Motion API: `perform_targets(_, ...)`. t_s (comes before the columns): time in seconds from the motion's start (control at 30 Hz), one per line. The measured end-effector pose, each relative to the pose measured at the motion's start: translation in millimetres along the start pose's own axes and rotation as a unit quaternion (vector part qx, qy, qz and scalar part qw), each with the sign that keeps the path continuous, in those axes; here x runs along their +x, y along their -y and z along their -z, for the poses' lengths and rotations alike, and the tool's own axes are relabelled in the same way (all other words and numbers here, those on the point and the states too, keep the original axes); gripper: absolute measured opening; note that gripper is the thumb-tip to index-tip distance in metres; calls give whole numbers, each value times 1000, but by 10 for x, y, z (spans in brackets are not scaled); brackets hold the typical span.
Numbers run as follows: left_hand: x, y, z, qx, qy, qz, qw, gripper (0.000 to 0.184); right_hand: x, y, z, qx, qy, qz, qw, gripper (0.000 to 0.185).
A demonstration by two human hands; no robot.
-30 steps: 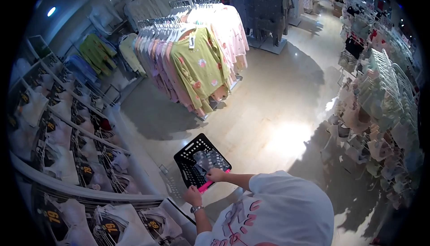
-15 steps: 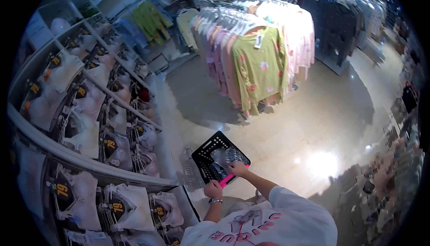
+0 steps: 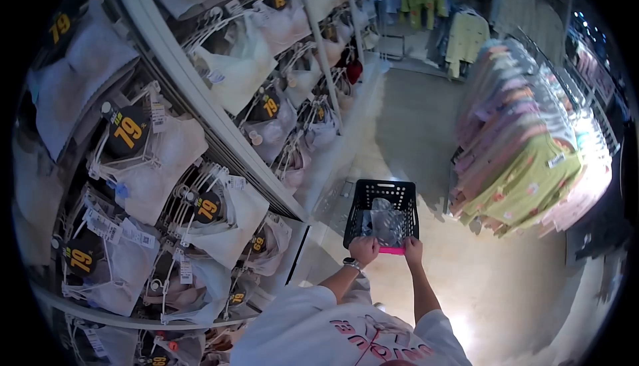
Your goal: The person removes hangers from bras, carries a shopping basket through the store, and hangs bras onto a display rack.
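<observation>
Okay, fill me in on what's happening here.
A person holds a black basket by its pink handle, left hand and right hand both on it. Something greyish lies inside; I can't tell exactly what. Bras hang on the person's left, and a rack of tops stands ahead to the right.

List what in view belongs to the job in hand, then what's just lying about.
In the job:
- black basket
- pink handle
- wrapped contents inside

Just around, seemingly:
- displayed bras
- round "79" signs
- hanging green floral top
</observation>
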State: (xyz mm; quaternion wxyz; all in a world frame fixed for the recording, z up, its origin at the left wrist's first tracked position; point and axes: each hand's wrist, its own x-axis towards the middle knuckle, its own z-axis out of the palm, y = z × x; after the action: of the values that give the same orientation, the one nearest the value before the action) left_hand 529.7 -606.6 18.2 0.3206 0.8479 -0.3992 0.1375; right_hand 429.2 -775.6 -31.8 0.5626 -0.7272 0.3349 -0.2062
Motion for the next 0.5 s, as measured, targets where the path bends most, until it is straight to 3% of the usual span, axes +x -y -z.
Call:
perform_targets(0.17, 532, 441, -189, -13, -13, -44, 999, 22, 668, -169, -205, -21, 5, 11, 1000, 29)
perform_targets(0.2, 597, 467, -218, -5, 9, -13, 1000, 19, 660, -274, -210, -38, 11, 5, 999, 30)
perform_targets(0.33, 1015, 577, -145, -76, 38, 0, 996, 16, 805, 316, -303, 49, 1, -21, 999, 29)
perform_targets(0.5, 1288, 725, -249, -108, 28, -54, 992, 17, 1093, 191, -287, 27, -1, 1, 1000, 32)
